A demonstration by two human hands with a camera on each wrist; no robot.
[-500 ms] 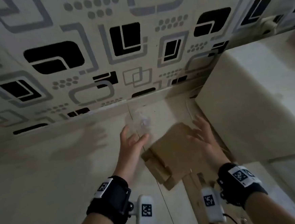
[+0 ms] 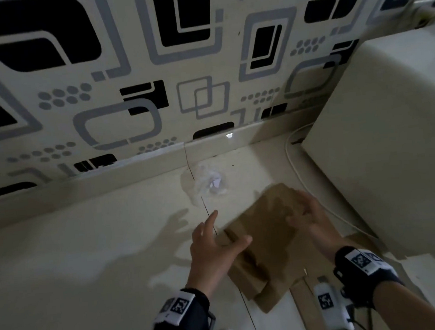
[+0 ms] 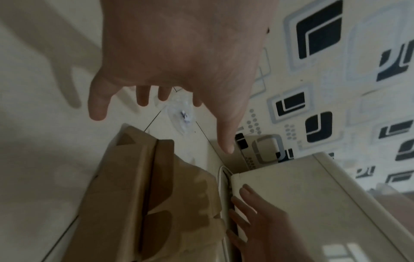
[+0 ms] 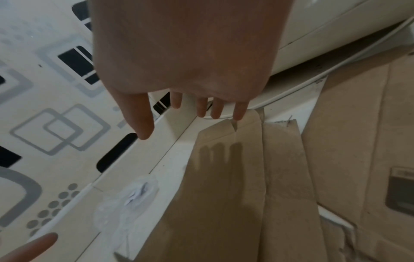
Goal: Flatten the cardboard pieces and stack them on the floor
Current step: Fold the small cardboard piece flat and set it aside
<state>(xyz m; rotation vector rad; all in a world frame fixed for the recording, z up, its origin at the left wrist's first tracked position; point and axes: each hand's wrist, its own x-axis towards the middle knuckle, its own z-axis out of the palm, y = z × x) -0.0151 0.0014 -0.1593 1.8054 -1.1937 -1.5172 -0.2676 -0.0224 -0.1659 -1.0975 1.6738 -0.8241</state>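
Note:
A brown flattened cardboard piece (image 2: 266, 241) lies on the pale floor, on top of other cardboard (image 2: 304, 301). My left hand (image 2: 217, 240) hovers over its left edge with fingers spread and straight, holding nothing. My right hand (image 2: 309, 217) is above the far right corner, fingers also straight and empty. The left wrist view shows the cardboard (image 3: 143, 195) below my left hand (image 3: 161, 99). In the right wrist view my right hand (image 4: 192, 113) casts a shadow on the cardboard (image 4: 224, 203), with more flat cardboard (image 4: 358, 159) to its right.
A crumpled clear plastic wrapper (image 2: 210, 183) lies near the patterned wall's skirting. A cream cabinet (image 2: 392, 151) stands at the right, with a white cable (image 2: 297, 169) running along its foot. Bare tiled floor (image 2: 76, 267) lies to the left.
Both hands have moved down and closer to the cardboard. The left hand has shifted right, over the cardboard's left edge. The view has come nearer to the floor.

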